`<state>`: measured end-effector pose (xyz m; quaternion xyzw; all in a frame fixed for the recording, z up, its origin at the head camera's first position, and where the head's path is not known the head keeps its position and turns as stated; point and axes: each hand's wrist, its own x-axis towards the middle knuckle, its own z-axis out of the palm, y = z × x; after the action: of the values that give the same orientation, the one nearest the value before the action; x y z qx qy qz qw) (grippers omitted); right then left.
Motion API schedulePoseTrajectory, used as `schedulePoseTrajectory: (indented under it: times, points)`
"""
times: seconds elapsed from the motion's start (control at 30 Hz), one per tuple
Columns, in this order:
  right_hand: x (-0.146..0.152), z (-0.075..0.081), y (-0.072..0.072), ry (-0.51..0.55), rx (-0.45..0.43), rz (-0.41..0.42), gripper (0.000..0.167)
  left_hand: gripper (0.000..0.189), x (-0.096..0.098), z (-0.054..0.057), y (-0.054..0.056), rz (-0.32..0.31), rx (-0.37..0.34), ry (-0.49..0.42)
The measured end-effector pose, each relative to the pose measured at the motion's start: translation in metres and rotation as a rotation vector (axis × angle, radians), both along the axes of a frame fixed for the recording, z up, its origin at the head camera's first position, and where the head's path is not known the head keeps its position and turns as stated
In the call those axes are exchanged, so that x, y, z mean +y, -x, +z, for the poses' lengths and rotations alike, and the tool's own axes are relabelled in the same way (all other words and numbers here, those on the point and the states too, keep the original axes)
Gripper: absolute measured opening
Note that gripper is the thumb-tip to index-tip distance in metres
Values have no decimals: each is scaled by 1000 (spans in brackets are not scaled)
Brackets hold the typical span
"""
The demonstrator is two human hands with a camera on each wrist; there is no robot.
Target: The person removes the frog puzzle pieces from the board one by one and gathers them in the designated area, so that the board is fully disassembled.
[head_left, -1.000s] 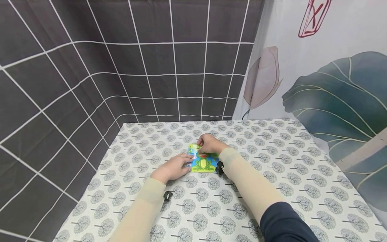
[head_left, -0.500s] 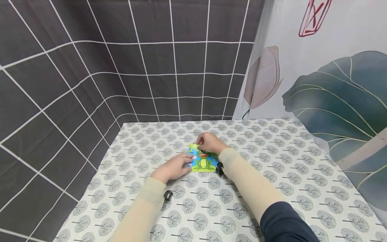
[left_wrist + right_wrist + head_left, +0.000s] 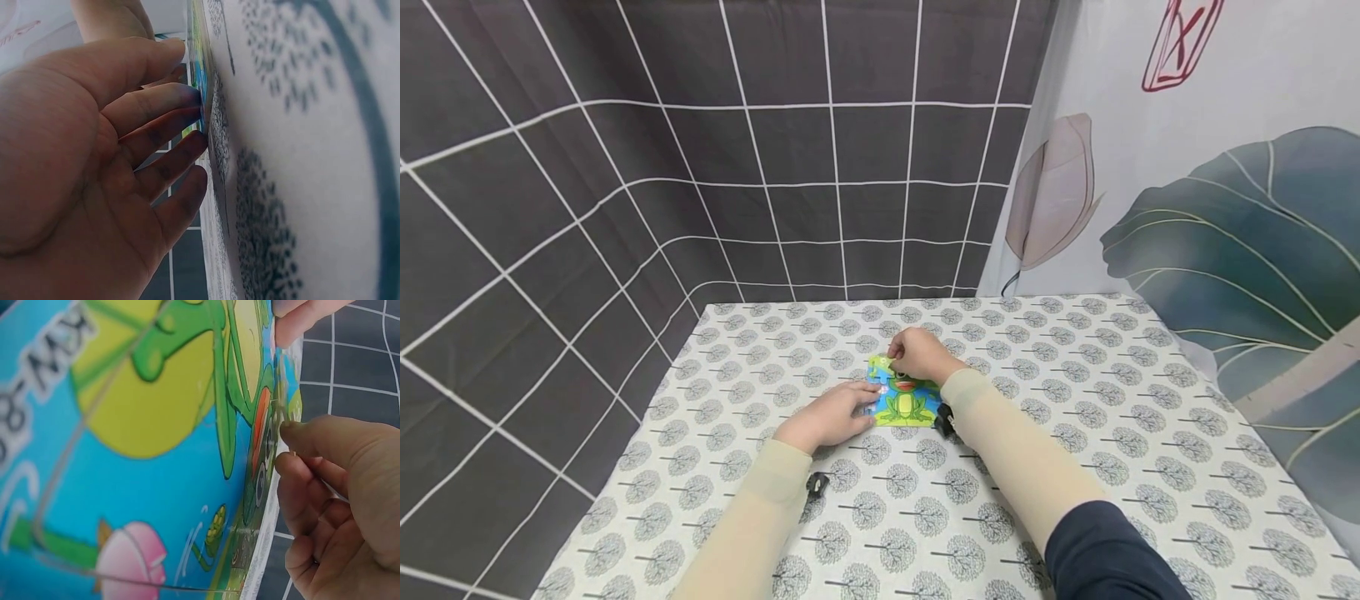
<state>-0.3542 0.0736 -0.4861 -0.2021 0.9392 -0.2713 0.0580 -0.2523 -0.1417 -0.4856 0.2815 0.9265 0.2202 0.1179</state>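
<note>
A flat frog picture puzzle [image 3: 904,407], bright green, yellow and blue with visible cut lines, lies on the table. My left hand [image 3: 829,415] rests at its left edge; in the left wrist view, the fingers [image 3: 181,150] are extended and lightly bent, with the tips against the edge. My right hand [image 3: 922,354] is over the top edge. In the right wrist view, the thumb and index finger of the right hand [image 3: 344,481] come together in a pinch at that edge, the other fingers curled. Exactly what lies between the fingertips is hard to see.
A white cloth [image 3: 895,508] printed with grey trees covers the table. Dark grid-patterned curtain [image 3: 872,208] stands behind and to the left; a pale curtain [image 3: 1075,225] with leaf prints hangs on the right. Both wrists carry a small black mount.
Over the last second my right hand has shifted slightly away toward the puzzle's top edge, uncovering the frog's eyes. My left hand stays where it was.
</note>
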Motion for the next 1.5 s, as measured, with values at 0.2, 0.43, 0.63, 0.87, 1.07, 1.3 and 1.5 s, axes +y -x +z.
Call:
schedulePoseTrajectory:
  times: [0.2,0.43,0.63,0.87,1.07,1.3,1.5]
  points:
    - [2,1,-1,27,-10,-12,9,54,0,1,-1,3,-4,-10]
    - [6,0,-4,63,-14,-18,7,55,0,1,-2,11,-18,-15]
    - [14,-1,-6,106,-2,-19,6,56,0,1,-1,19,-30,-17]
    - [30,3,-10,145,12,-58,7,55,0,3,-3,10,-32,-24]
    - [46,7,-15,157,14,-83,7,57,-1,3,-3,8,-31,-24]
    - [64,4,-17,206,14,-110,7,59,0,2,-2,11,-22,-15]
    - [77,0,-20,252,-20,-149,9,59,-1,-1,-2,19,-18,-20]
